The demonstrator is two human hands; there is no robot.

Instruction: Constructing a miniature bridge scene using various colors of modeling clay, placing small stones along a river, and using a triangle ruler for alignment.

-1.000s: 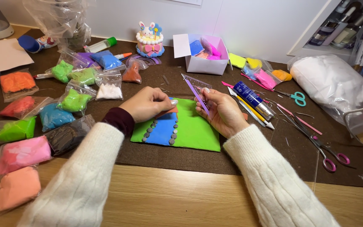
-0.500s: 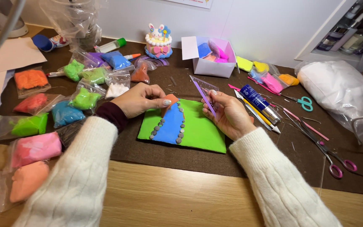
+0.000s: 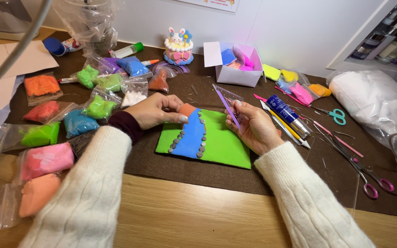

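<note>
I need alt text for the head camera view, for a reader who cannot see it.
Left hand presses an orange clay piece onto a green clay board with a blue, pebble-edged stripe; right hand holds a purple tool. Bags of coloured clay lie left, scissors right.

Bright, even indoor light from above and slightly ahead, with only soft, short shadows under the left hand [image 3: 155, 111], the right hand [image 3: 252, 127] and the green clay board [image 3: 221, 144] at centre frame. Mild glare on the clear plastic bags [image 3: 90, 18] at upper left and on the white wall [image 3: 299, 27] along the top. Sharp at centre; wide-angle bending toward the edges, with a blurred grey cable [image 3: 12, 53] across the upper left corner.
</note>
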